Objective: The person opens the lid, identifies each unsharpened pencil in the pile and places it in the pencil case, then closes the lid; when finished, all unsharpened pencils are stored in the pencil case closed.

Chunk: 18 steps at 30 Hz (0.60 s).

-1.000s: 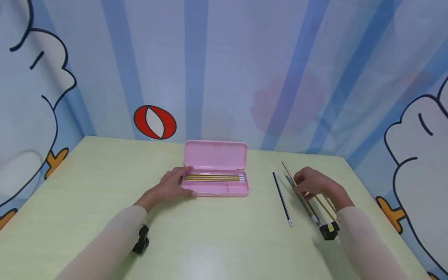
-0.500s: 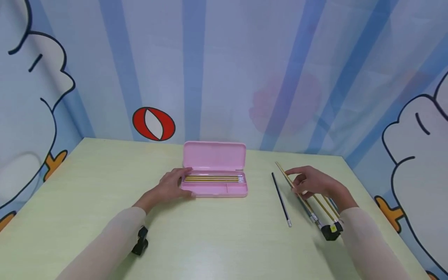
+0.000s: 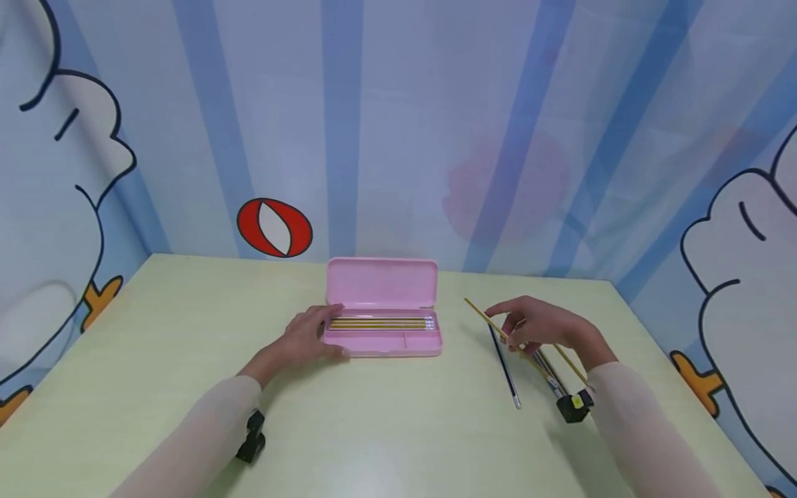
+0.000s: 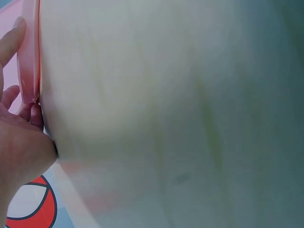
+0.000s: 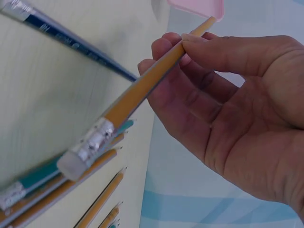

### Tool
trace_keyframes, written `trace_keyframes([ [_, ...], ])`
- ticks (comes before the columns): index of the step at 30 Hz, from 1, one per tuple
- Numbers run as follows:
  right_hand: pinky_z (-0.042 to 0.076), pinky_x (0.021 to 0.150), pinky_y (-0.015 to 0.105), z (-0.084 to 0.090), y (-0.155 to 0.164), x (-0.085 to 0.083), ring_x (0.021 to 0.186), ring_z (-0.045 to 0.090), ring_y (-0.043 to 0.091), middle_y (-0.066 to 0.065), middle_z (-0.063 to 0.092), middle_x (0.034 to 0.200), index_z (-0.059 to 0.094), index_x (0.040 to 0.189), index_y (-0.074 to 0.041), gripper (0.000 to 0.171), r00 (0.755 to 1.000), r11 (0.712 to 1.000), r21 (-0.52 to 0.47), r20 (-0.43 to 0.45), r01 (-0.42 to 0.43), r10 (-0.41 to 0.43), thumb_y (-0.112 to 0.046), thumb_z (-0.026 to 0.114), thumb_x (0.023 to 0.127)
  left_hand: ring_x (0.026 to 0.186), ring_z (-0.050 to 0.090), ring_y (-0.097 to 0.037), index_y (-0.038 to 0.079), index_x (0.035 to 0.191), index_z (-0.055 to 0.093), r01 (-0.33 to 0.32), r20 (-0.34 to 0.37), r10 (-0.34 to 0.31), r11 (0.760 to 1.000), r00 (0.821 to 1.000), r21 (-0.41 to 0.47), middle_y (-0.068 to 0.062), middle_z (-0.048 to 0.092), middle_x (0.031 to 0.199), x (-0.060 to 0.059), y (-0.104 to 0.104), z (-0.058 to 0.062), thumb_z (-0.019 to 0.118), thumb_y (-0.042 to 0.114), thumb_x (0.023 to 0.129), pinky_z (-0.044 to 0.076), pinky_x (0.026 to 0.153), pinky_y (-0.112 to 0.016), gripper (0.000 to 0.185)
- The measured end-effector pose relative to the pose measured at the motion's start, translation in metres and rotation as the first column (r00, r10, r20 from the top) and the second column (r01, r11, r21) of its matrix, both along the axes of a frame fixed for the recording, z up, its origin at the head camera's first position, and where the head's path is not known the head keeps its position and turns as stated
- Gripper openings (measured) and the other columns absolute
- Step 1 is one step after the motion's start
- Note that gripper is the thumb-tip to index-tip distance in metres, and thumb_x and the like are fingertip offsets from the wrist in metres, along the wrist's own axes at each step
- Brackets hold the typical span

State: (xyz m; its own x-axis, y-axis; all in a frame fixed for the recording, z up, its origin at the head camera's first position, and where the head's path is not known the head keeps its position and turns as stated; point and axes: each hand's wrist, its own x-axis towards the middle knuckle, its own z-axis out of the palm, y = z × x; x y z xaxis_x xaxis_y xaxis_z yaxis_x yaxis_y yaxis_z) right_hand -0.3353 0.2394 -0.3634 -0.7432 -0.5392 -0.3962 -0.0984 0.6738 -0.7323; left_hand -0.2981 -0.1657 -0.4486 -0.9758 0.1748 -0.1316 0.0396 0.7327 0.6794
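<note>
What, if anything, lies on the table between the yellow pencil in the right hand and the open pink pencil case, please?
Nothing visible does. The yellow wooden pencil, pinched in the right hand, points toward the open pink plastic pencil case; only bare table lies between. The dark blue pencil lies below the hand.

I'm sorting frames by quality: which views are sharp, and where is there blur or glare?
Head view: evenly lit, mostly sharp, soft sheen on the table near the camera. Left wrist view: table blurred, only the left hand and pink case edge readable. Right wrist view: right hand and its yellow pencil clear, slightly soft.
</note>
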Motion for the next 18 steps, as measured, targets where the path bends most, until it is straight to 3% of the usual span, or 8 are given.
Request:
trace_keyframes([
  [11, 0.050, 0.058, 0.037, 0.003, -0.044, -0.007, 0.062, 0.055, 0.021, 0.024, 0.059, 0.096, 0.048, 0.133, -0.011, 0.054, 0.993, 0.996, 0.033, -0.085, -0.083, 0.085, 0.008, 0.054, 0.083, 0.130, 0.028, -0.031, 0.027, 0.145, 0.029, -0.017, -0.003, 0.017, 1.000, 1.000, -0.006, -0.006, 0.033, 0.146, 0.000, 0.000, -0.004, 0.076, 0.039, 0.073, 0.033, 0.101, -0.059, 0.087],
  [18, 0.050, 0.055, 0.032, 0.004, -0.071, -0.016, 0.066, 0.059, 0.025, 0.023, 0.064, 0.094, 0.050, 0.131, -0.006, 0.051, 0.968, 0.985, 0.079, -0.189, -0.154, 0.166, 0.011, 0.052, 0.083, 0.131, 0.027, -0.030, 0.028, 0.145, 0.028, -0.018, 0.001, 0.018, 1.000, 1.000, -0.004, -0.006, 0.032, 0.147, -0.002, 0.001, -0.002, 0.076, 0.040, 0.073, 0.035, 0.102, -0.057, 0.087],
])
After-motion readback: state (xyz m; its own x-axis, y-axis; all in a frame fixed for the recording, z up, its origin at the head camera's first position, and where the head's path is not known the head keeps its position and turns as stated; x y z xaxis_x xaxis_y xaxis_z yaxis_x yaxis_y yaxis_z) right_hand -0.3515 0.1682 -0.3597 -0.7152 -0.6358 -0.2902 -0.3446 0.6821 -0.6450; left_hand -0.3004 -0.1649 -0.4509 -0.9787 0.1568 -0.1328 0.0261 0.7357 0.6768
